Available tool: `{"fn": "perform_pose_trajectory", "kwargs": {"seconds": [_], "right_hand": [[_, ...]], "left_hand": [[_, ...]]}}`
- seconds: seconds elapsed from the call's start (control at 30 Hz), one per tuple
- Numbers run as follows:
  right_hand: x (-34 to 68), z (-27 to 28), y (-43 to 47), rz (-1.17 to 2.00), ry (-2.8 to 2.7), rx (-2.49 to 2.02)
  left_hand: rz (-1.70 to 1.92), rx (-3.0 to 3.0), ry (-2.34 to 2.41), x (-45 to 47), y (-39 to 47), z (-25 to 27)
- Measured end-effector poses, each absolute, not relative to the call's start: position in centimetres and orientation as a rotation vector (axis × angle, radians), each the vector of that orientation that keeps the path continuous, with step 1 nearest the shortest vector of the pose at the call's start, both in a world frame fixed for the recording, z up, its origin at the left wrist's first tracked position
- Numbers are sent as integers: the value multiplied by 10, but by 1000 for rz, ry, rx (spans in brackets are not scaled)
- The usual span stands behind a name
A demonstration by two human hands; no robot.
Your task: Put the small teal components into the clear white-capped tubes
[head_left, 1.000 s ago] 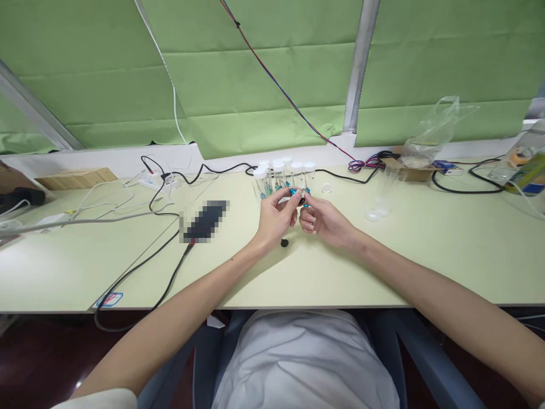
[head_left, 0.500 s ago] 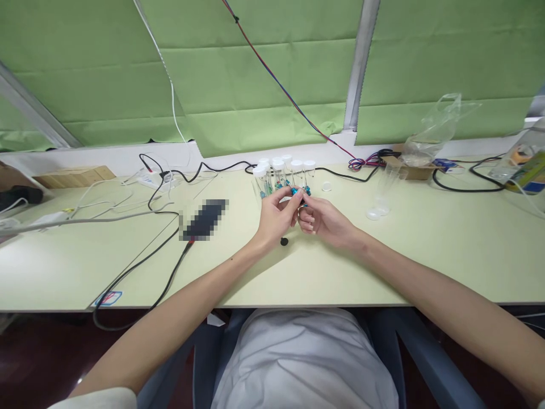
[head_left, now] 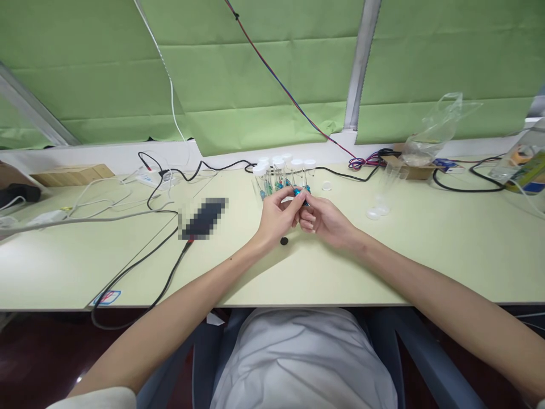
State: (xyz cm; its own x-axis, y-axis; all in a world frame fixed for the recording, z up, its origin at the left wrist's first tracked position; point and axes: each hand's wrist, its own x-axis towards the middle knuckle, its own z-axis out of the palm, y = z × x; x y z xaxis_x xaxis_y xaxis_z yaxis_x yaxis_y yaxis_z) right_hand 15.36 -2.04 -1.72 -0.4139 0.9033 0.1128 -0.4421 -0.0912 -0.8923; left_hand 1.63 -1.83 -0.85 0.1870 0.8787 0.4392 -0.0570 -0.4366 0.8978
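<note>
My left hand (head_left: 276, 217) and my right hand (head_left: 326, 218) meet over the table, thumbs and fingers closed together. Between their fingertips is a small shiny blue piece (head_left: 297, 192), mostly covered by the fingers, so its kind does not show. Just beyond my hands stands a cluster of clear tubes with white caps (head_left: 260, 170), holding small blue and green pieces. A loose white cap (head_left: 326, 186) lies to the right of the tubes. Below my left hand, on the tabletop, is a small black round thing (head_left: 284, 241).
Capped clear tubes (head_left: 374, 213) lie at right, near an open cardboard box (head_left: 415, 171) with a plastic bag (head_left: 434, 133). A blurred-out dark device (head_left: 204, 218) with a cable lies left. Cables (head_left: 170, 250) run across the table (head_left: 238, 272) and over its front edge.
The blue piece has shifted slightly between my fingertips, and my right fingers have moved a little. Both hands otherwise keep their place.
</note>
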Motion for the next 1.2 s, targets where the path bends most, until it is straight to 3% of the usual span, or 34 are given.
{"fn": "perform_pose_trajectory", "kwargs": {"seconds": [1.2], "right_hand": [[154, -19, -18, 1710, -1181, -557]], "left_hand": [[1431, 1580, 772, 16, -17, -9]]}}
